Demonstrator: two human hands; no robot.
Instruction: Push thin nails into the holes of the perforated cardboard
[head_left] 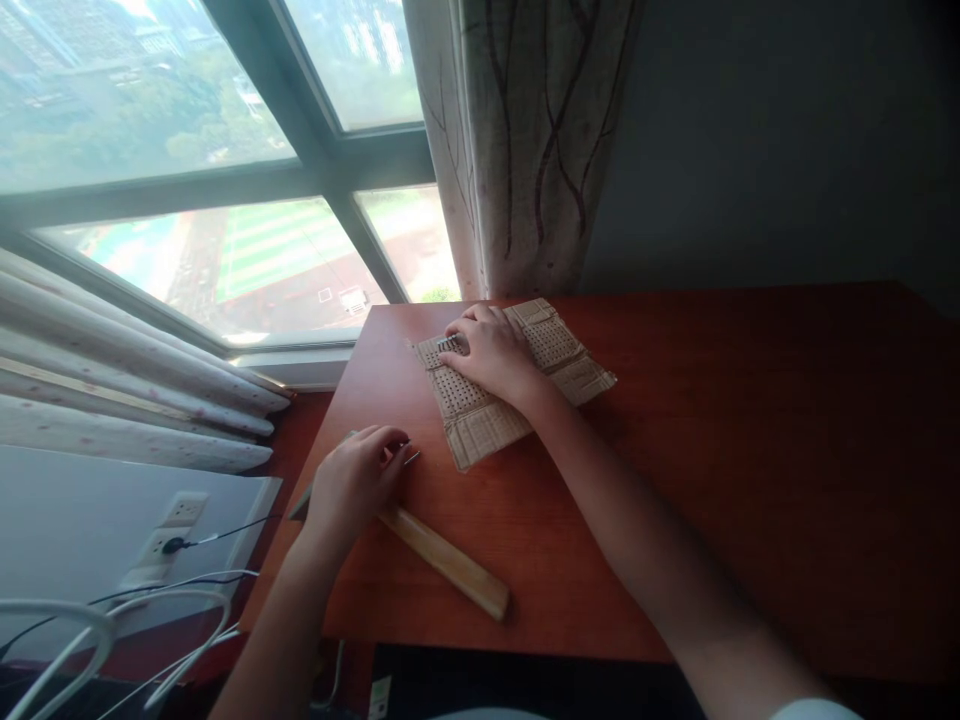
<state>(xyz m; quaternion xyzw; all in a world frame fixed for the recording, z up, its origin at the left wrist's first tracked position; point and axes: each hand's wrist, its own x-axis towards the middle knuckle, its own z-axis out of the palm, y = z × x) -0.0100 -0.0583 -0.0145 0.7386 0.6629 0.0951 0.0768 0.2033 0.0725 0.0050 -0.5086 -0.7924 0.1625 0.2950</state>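
Note:
My left hand [358,472] is over the left part of the desk, fingers curled in a pinch round small, thin metal pieces that look like nails [412,457]. Beneath that hand lies a hammer [450,562]; its wooden handle points to the lower right and its head is partly hidden. A tan cardboard sheet [491,425] with rows of punched holes lies farther back. My right hand [491,350] is on the cardboard, thumb and fingers curved round a few short metal pieces, also nail-like, at its upper left edge. Its fingertips are partly hidden.
The reddish-brown wooden desk [712,480] stretches far to the right. Behind its left corner are a window [337,180] and a patterned curtain [532,150]. Wall sockets [169,535] with a plugged-in cable and loose white cords [202,600] are at the lower left.

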